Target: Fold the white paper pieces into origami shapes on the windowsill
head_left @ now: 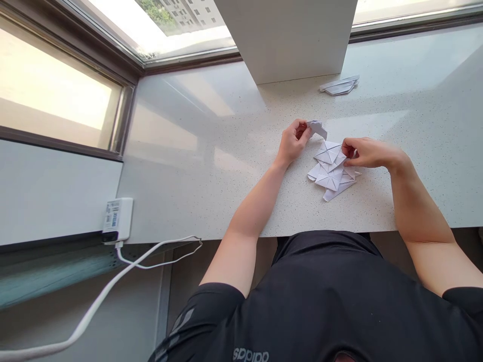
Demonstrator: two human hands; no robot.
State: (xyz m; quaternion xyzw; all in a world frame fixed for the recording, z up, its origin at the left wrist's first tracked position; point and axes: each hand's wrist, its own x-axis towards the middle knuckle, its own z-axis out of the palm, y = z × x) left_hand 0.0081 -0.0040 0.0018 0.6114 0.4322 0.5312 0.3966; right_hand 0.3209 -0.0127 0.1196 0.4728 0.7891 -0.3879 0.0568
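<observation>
My left hand pinches a small folded paper piece just above the counter. To its right lies a loose cluster of white folded paper pieces, overlapping one another, with square creased faces turned up. My right hand has its thumb and fingers closed at the right edge of the upper square folded piece in that cluster. The fingertips hide part of that edge.
A longer folded paper strip lies farther back, near the foot of a white pillar. Speckled white counter extends to both sides. At the left, a white power adapter sits with a white cable hanging off the edge.
</observation>
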